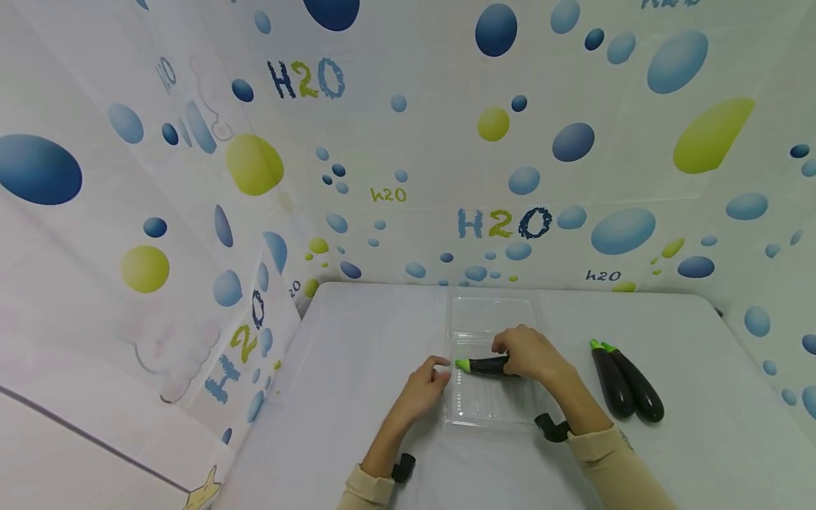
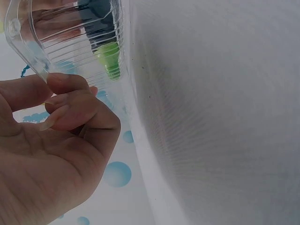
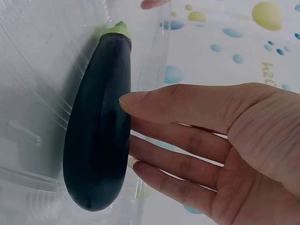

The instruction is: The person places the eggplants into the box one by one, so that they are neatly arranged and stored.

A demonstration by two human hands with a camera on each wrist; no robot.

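A clear plastic container [image 1: 491, 414] stands on the white table, its lid part [image 1: 491, 312] spread out behind it. My left hand [image 1: 423, 388] is at its left side, and in the left wrist view the curled fingers [image 2: 70, 110] pinch its edge by the corner. A glossy dark eggplant [image 1: 487, 365] with a bright green cap lies crosswise over the container, cap toward the left hand. My right hand [image 1: 529, 352] holds it from above. In the right wrist view the thumb [image 3: 154, 103] presses the side of the eggplant [image 3: 98, 126], and the other fingers reach behind it.
Two more dark eggplants [image 1: 613, 386] with green caps lie side by side on the table [image 1: 357, 354], right of the container. Behind the table hangs a white curtain [image 1: 433, 142] printed with blue and green dots. A dark wrist camera [image 1: 552, 428] sits below the right hand.
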